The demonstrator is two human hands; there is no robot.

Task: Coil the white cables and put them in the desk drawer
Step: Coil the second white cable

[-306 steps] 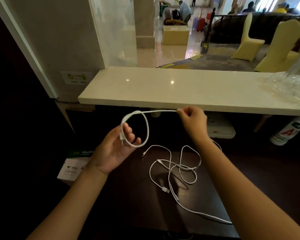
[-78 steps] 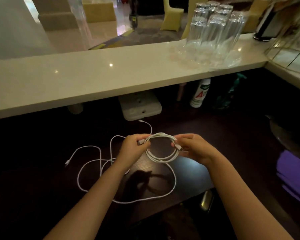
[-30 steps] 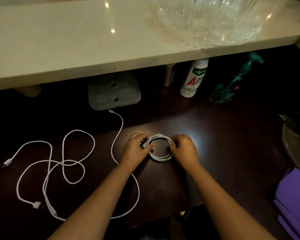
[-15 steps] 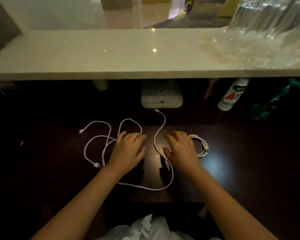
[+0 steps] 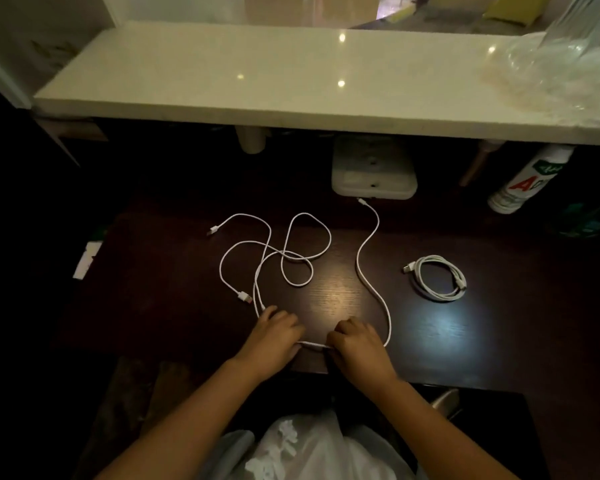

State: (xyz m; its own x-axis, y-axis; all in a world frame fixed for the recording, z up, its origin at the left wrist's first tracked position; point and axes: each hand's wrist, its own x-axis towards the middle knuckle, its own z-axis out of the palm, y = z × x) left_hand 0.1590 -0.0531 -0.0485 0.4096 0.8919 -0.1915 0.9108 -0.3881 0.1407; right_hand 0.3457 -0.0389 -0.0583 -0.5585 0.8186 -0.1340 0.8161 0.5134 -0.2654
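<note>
At 6 o'clock on the dark wooden bench [image 5: 499,341], near its front edge, two bare hands are seen side by side with a short stretch of loose white cable [image 5: 368,271] running between them. The left hand [image 5: 274,336] is laid over the cable with its fingers [image 5: 270,312] curled down onto it; the right hand [image 5: 355,344] is knuckles-up, its fingers [image 5: 343,328] curled under, and the cable is pinched at its inner side. Exactly how tightly either hand grips cannot be told.

From the right hand the cable is carried up toward 12 o'clock in a long curve, ending at a plug just beside a white box [image 5: 374,174] under the shelf. From the left hand it is led toward 10 o'clock into an untidy tangle of overlapping loops, where two plug ends are visible.

At 3 o'clock, well apart from the hands, a coil [image 5: 439,278] of white cable is lying flat on the bench, neatly wound.

Above, at 12 o'clock, a pale stone shelf [image 5: 291,77] is spread across the view. Clear glassware [image 5: 565,64] is seen on it at 2 o'clock, and a white bottle [image 5: 525,180] is lying below at 3 o'clock. No drawer can be made out.
</note>
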